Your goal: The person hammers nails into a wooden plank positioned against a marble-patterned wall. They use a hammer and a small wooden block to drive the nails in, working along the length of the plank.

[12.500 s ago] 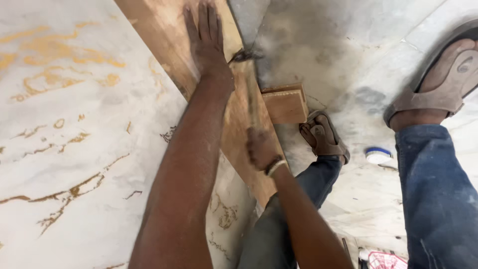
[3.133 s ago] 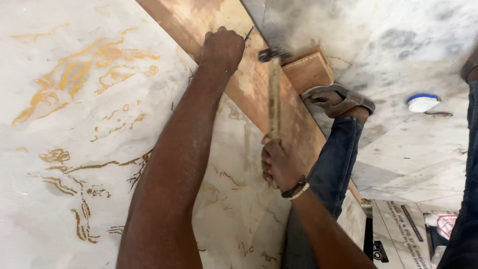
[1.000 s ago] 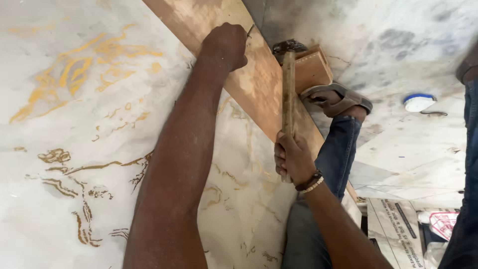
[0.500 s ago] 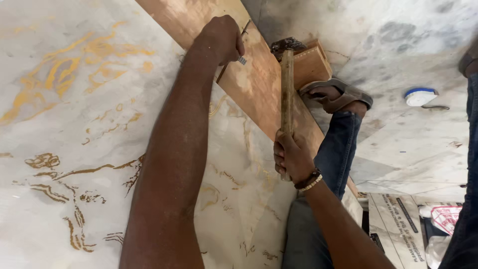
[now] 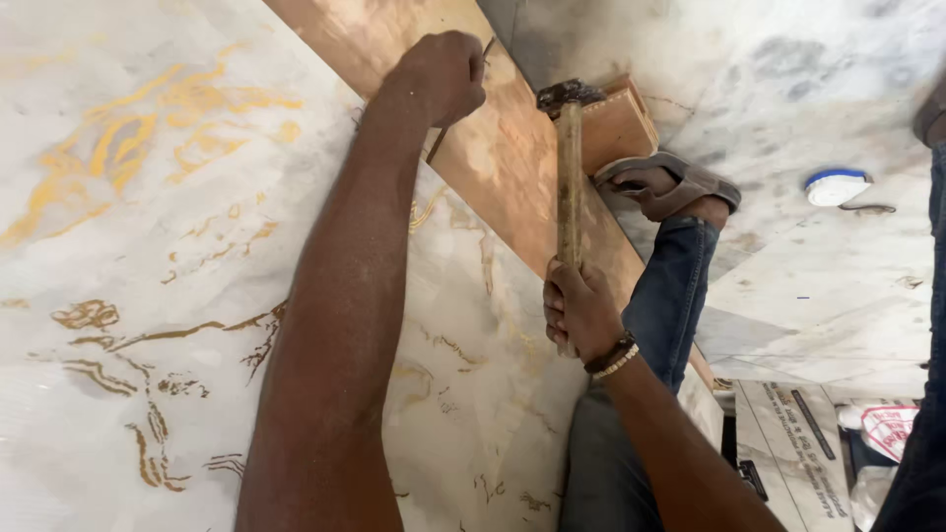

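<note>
head view — right hand (image 5: 581, 310) on hammer (image 5: 569, 167)

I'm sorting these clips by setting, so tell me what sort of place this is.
Probably a carpentry or interior fit-out site, worked on the floor. The right hand grips a hammer over a plywood strip along a marble-patterned panel, on a dusty stone floor.

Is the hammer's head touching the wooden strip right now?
Cannot tell. In the head view the hammer, gripped by the right hand, has its head over the wooden strip, but the downward angle hides any gap.
</note>
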